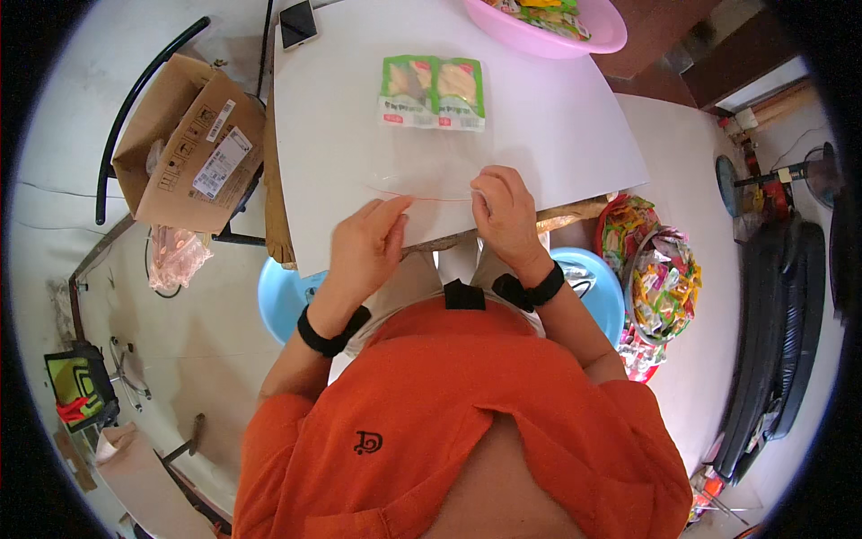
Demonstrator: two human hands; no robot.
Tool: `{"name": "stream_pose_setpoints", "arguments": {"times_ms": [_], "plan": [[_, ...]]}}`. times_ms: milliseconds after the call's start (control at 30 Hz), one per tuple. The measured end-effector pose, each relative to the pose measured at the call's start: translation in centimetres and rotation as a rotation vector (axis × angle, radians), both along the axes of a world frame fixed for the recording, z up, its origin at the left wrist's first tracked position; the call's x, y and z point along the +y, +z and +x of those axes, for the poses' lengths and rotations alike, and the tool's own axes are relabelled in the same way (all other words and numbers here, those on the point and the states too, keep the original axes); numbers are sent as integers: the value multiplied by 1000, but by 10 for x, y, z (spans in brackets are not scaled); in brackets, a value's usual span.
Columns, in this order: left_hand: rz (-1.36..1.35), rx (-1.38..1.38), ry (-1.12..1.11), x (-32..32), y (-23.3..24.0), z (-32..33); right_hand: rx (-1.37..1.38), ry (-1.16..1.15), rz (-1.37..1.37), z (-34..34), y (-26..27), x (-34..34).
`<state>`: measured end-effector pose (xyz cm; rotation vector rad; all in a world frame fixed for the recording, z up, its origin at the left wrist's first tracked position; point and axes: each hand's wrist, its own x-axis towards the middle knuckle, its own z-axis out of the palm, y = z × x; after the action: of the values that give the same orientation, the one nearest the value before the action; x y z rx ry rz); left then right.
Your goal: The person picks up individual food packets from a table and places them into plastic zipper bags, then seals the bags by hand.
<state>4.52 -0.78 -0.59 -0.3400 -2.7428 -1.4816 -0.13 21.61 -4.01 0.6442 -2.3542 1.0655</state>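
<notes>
A clear plastic bag (431, 158) lies flat on the white tabletop, with a thin red strip along its near edge. At its far end are two green-and-white food packets (432, 93) side by side, with pale pieces showing through their windows. They seem to be inside the bag, though the clear film makes this hard to tell. My left hand (369, 239) has its fingertips on the red strip near its middle, apparently pinching the edge. Further along, my right hand (504, 210) is curled with thumb and forefinger closed on the bag's right near corner.
A pink basin (545, 42) of packets stands at the table's far right, a phone (297, 25) at far left. An open cardboard box (192, 145) is left of the table. Blue basins (273, 303) flank my legs; a packet-filled basin (663, 286) is at right.
</notes>
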Motion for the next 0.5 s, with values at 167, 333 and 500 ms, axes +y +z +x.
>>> {"name": "stream_pose_setpoints", "arguments": {"times_ms": [167, 333, 500], "plan": [[-650, 542, 115, -24, -4, 2, 123, 64, 237, 11, 3, 6], [-881, 678, 116, -23, -2, -11, 132, 23, 365, 14, 11, 6], [-1110, 676, -13, -28, 4, -28, 89, 3, 436, 5, 8, 16]]}}
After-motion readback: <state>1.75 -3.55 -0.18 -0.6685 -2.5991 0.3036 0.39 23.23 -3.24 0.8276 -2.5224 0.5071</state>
